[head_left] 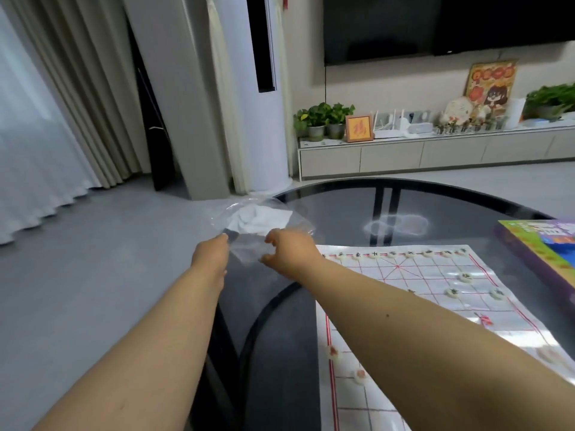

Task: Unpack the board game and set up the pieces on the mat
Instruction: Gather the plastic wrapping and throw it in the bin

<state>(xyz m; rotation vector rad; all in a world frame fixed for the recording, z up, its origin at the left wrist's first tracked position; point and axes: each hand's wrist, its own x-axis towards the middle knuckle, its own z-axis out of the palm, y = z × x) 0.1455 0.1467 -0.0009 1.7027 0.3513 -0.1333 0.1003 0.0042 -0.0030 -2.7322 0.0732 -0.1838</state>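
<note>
Living room, dark glass table (pixel 435 209) in the foreground, TV cabinet and potted plants along the far wall.

Lying flat on the table's right half: white xiangqi mat (pixel 413 293) with red grid lines, long axis running from the near edge away toward the cabinet, slightly angled to the right. Sitting along its far rank: row of round white pieces (pixel 393 255), a few more scattered just inside, and red-marked ones (pixel 333 353) near the close left edge. Judging setup largely done; near side partly hidden by the forearm, so cannot confirm every piece.

Hanging over the table's far-left rim: clear plastic bag (pixel 258 225) with something white crumpled inside. Pinching its left edge: left hand (pixel 211 256), fingers closed on the plastic. Curling at its right side: right hand (pixel 291 248), thumb and fingers nipping the film, apparently. Probably tidying leftover packaging.

Resting at the right edge: colourful game box (pixel 541 253).
</note>
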